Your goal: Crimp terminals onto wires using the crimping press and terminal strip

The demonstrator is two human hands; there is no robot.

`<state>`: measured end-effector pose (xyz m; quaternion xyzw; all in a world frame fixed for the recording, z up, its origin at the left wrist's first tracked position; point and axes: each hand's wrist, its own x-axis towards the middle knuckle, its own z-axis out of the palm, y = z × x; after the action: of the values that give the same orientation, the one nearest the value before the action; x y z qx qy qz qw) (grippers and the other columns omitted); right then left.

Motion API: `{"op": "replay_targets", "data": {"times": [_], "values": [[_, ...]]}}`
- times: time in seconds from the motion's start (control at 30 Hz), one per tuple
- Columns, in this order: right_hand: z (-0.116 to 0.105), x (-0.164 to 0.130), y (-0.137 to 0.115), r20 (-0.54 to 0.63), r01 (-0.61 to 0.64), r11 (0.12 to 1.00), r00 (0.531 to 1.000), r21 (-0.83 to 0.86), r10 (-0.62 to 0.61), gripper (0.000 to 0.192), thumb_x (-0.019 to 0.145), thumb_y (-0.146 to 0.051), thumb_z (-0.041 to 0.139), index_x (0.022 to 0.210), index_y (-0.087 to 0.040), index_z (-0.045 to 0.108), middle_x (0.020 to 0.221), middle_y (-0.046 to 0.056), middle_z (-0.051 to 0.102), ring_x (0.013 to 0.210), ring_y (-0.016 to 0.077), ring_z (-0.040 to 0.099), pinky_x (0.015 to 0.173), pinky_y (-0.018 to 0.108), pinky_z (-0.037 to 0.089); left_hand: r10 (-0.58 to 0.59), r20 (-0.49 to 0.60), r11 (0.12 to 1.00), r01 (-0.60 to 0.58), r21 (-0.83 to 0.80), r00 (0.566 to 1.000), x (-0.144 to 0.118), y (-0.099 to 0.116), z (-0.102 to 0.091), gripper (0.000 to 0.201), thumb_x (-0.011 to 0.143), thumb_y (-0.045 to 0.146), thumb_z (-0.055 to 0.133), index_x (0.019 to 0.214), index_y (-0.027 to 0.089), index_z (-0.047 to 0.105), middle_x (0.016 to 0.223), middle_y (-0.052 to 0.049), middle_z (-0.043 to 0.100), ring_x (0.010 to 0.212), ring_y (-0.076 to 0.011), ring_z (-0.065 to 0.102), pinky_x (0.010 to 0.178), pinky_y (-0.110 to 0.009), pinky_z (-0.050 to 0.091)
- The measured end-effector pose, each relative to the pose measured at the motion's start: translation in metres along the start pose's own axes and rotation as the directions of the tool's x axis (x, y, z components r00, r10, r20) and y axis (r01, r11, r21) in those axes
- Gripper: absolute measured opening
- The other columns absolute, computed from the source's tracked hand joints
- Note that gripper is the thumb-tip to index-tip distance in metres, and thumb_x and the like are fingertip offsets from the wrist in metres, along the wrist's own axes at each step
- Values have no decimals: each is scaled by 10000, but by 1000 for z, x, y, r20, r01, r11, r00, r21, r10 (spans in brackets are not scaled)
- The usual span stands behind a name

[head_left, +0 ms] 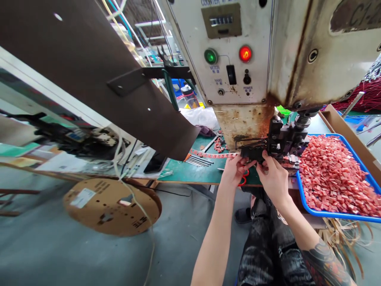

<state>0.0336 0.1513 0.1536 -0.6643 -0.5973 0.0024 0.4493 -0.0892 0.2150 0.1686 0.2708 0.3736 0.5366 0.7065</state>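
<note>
My left hand (233,170) is at the front of the press's black feed block (251,153), its fingers bent and closed together. A thin red-and-white strip (212,155) runs from the left up to these fingers. Close beside it, my right hand (274,176) presses its thumb and fingers in at the block's right part. Whatever lies between the fingertips of either hand is too small and covered to make out. Just right of the block is the metal press tooling (285,139). Red-handled scissors (244,180) lie partly hidden behind my left hand.
A blue tray (303,194) heaped with small pinkish-red pieces (336,174) stands at the right. The control panel (232,75) above has green and red lights lit. A brown curved guide (143,115) slants down from the left; below it stands a cardboard reel (110,206).
</note>
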Motion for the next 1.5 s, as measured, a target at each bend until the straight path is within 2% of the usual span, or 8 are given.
{"op": "replay_targets", "data": {"times": [0.37,0.63,0.77,0.93,1.07,1.2,1.37,1.5], "values": [[-2,-2,1,-7,-24,996,1000,82,24,386,940,-298,526,1257,-150,690,865,77,731,701,196,688,693,314,583,-12,28,999,13,-32,1000,3,-5,-2,370,635,255,888,638,165,530,517,99,427,489,-49,468,791,-404,654],[-6,-3,-1,-58,0,995,998,95,5,396,961,-338,522,1269,-144,680,830,71,721,716,209,692,707,335,588,-22,80,995,29,-92,997,-6,-6,-6,310,689,352,878,703,152,642,598,30,593,573,-98,567,829,-428,643],[-8,-4,1,-55,1,994,998,108,5,414,961,-349,541,1311,-160,656,812,54,723,710,206,695,696,336,598,55,57,998,-56,17,997,-20,-5,-16,422,678,510,882,752,145,685,612,-11,625,691,-198,708,771,-369,622],[-19,-13,-2,-29,36,989,999,141,-32,437,982,-334,532,1380,-176,621,861,44,756,728,188,726,723,322,613,225,4,957,-221,187,974,-54,-19,-35,433,718,587,826,737,181,677,559,15,608,543,-154,634,602,-273,538],[-41,-28,-7,1,120,977,993,175,-122,257,989,-304,556,1137,-199,737,920,67,789,740,188,750,717,301,612,292,-4,884,-269,382,956,-72,-31,-48,409,791,593,760,722,207,644,474,40,535,429,-134,515,481,-253,418],[-68,-47,-4,106,170,964,975,204,-195,143,968,-272,619,993,-228,753,810,34,779,605,168,710,606,273,572,360,-1,777,-299,554,933,-81,-32,-56,379,837,566,715,706,218,640,503,38,518,431,-125,443,462,-261,330],[-93,-90,9,202,9,961,977,276,-67,118,952,-288,643,976,-242,748,756,18,739,594,168,668,632,275,551,377,19,710,-302,636,926,-96,-41,-68,404,858,562,686,655,216,633,487,40,459,442,-118,363,478,-268,274],[-87,-149,24,400,-120,945,917,305,-13,325,943,-364,649,659,-209,612,541,-20,539,451,122,470,474,239,407,330,34,687,-265,677,943,-113,-66,-82,447,864,569,673,610,209,598,470,40,420,443,-111,324,474,-275,253]]}}
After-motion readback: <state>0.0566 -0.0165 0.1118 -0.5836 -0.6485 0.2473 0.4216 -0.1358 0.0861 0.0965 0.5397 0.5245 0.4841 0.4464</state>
